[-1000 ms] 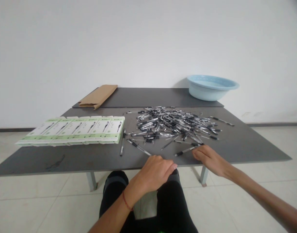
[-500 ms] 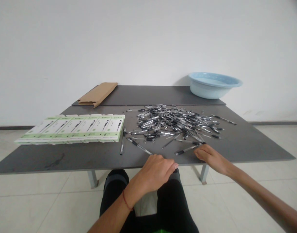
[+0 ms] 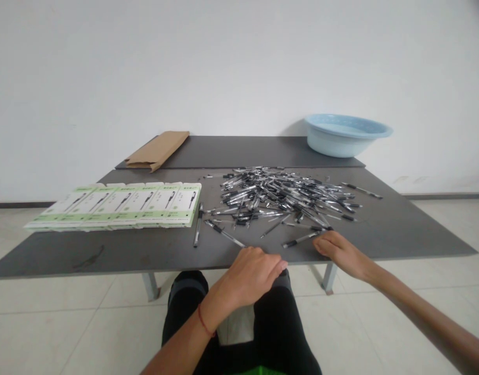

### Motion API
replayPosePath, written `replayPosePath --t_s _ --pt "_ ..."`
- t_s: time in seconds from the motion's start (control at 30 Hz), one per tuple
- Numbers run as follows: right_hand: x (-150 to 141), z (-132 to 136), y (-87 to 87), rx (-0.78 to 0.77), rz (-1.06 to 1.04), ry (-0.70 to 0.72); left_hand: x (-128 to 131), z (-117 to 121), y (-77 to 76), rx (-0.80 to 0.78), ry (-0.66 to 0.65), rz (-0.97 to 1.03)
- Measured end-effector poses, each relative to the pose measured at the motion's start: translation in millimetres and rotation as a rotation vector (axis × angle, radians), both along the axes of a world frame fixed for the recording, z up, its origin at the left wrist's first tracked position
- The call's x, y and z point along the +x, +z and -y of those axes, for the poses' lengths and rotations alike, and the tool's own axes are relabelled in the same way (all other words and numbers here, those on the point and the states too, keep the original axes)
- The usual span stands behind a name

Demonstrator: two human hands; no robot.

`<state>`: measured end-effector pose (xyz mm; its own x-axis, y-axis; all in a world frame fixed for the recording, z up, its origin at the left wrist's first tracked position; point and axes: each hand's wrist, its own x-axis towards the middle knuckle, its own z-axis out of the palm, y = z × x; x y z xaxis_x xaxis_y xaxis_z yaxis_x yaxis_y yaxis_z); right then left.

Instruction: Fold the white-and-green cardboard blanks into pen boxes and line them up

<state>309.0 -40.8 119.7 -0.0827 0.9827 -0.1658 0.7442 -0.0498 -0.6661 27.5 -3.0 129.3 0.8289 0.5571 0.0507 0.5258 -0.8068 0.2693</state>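
Observation:
My left hand (image 3: 253, 276) rests at the front edge of the table, its fingers curled under and closed, with no object showing in it. The tip of a clear pen with a black grip (image 3: 225, 233) lies just by its knuckles. Further right, my right hand (image 3: 336, 250) is a loose fist on the tabletop, also showing nothing held. Another pen (image 3: 301, 239) ends right against this fist; whether they touch I cannot tell. Beyond both hands spreads a loose heap of clear pens with black grips (image 3: 278, 195), pointing in many directions.
On the left lies a row of overlapping white and green flat boxes (image 3: 122, 205) printed with pens, beside a single pen (image 3: 198, 225). A brown paper bag (image 3: 159, 150) lies at the back left. A light blue basin (image 3: 343, 143) stands at the back right of the grey table (image 3: 403, 229).
Both hands keep their places and closed shape. The whole view has shifted very slightly; the pens, boxes, bag and basin lie as before.

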Motion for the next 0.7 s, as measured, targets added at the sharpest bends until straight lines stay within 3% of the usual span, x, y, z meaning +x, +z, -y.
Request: replayPosePath --t_s 0.7 --pt "1.1 -0.8 -4.0 0.008 0.03 0.007 -0.3 1.7 1.3 -0.007 0.008 0.001"
